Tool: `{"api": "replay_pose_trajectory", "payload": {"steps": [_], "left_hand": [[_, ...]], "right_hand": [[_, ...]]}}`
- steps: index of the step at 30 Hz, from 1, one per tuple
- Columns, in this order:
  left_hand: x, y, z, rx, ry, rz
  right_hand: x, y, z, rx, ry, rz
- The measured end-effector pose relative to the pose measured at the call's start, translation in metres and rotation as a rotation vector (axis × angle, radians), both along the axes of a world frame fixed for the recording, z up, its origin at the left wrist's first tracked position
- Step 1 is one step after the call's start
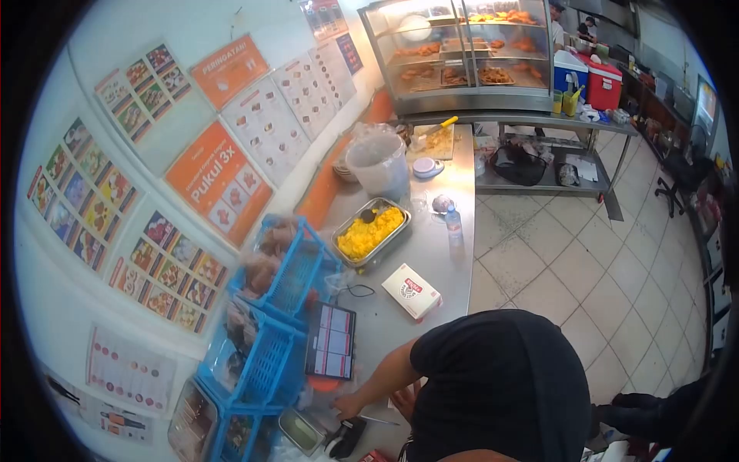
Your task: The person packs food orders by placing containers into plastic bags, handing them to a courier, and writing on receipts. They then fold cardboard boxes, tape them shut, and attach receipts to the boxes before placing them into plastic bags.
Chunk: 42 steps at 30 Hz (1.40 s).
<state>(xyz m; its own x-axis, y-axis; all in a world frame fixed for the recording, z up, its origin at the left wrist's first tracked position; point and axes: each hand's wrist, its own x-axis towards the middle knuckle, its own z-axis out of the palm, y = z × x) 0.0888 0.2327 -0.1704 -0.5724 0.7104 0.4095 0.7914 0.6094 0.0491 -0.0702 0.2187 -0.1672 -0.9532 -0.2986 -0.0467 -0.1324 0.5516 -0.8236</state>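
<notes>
Resting near one hand (349,406)—a metal container (302,431), pale inside.

Food tray (372,233) rests on the surface (385,319), bucket (377,165) just behind it, box (411,291) in front and to the right, bottle (454,229) behind the box near the right edge. Baskets (291,279) line the left side; tablet (331,341) sits right of them, small container (302,431) before it. Display case (462,92) stands at the far end.
</notes>
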Motion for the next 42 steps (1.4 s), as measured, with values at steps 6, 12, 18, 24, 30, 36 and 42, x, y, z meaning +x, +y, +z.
{"api": "replay_pose_trajectory", "payload": {"steps": [6, 12, 18, 24, 30, 36, 42], "left_hand": [[-0.001, -0.005, 0.003, -0.017, -0.035, -0.017], [0.0, -0.01, 0.003, -0.028, -0.053, -0.04], [0.007, -0.015, 0.003, -0.032, -0.071, -0.076], [0.004, -0.015, 0.021, 0.061, -0.137, -0.191], [0.017, -0.032, 0.042, 0.156, -0.326, -0.025], [0.018, -0.026, 0.016, 0.117, -0.348, -0.068], [0.013, -0.02, 0.022, 0.299, -0.355, -0.051]], "right_hand": [[0.003, -0.016, 0.02, -0.029, -0.299, 0.281], [-0.007, -0.034, -0.004, 0.013, -0.152, 0.187], [-0.017, -0.059, 0.012, 0.446, -0.071, 0.254], [-0.046, -0.052, -0.04, 0.157, 0.257, 0.526], [0.001, 0.04, 0.057, 0.4, -0.128, 0.501], [-0.003, 0.02, 0.043, 0.454, -0.314, 0.48], [-0.013, 0.082, 0.062, 0.32, -0.178, 0.27]]}}
